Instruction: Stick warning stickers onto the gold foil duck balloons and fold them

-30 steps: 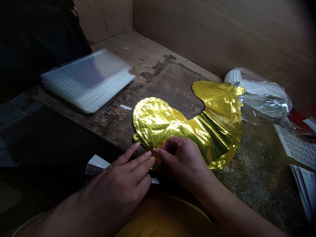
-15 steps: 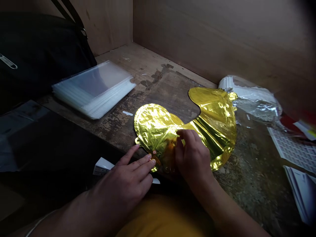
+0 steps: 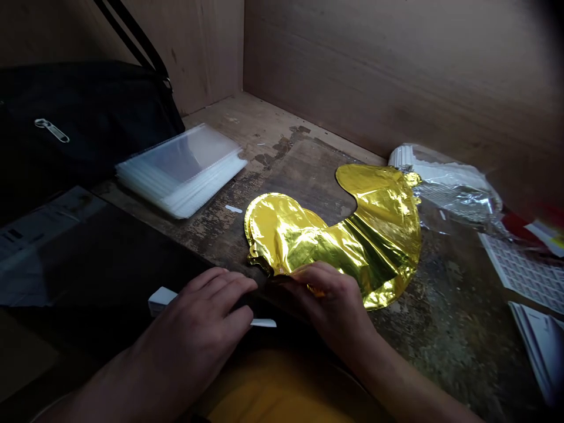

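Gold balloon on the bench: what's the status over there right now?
Right hand on the gold foil balloon, at its lower edge. Left hand flat, just beside it. White paper strip under the left hand.

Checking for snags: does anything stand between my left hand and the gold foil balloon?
Nothing visible does. The left hand lies just beside the lower end of the gold foil balloon, with only the wooden tabletop showing between them. The right hand is on the foil.

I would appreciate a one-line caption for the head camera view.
Right hand on a gold foil balloon, left hand beside it, on a wooden bench near clear plastic bags.
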A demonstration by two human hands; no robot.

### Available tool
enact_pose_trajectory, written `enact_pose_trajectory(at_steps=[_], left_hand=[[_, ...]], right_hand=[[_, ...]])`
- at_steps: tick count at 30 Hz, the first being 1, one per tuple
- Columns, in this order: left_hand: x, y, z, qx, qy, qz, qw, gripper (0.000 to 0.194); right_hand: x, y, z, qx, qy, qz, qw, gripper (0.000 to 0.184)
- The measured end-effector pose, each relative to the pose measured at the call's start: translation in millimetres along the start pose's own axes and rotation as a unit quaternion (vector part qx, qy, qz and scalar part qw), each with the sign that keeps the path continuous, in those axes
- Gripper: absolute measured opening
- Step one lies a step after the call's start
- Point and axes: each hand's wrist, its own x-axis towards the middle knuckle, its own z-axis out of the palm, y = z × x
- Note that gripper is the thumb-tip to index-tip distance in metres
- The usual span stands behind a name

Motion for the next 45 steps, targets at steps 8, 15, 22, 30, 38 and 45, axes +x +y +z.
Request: enact_pose_trajectory(at_steps=[8,15,22,30,38,45], left_hand=[[13,-1,3.0,-0.01,-0.02,0.01,1.0,0.014],[42,-13,10.0,-0.087,-0.102,0.142,0.981,0.011],[53,-19,20.2,-0.096,-0.128,0.143,0.977,0.008],[47,-19,14.3,-0.1,-0.129,0.141,0.977,0.014],[47,-23,31.3,-0.077,-0.003,0.16,0.984,0.015],[51,-25,27.8,-0.074,-0.05,0.155,0.984,0.013]], right_hand=[[28,13,-17,0.176,-0.103,0.222,0.954,0.044],[37,15,-22,0.261,-0.115,0.249,0.925,0.04],[6,-1,-18,-0.092,0.036,-0.023,0.995,0.046],[17,10,-38,-0.057,0.017,0.068,0.996,0.018],[90,137,-158,-0.076,0.224,0.335,0.912,0.026],[85,138,-171,-0.156,0.323,0.297,0.885,0.029]])
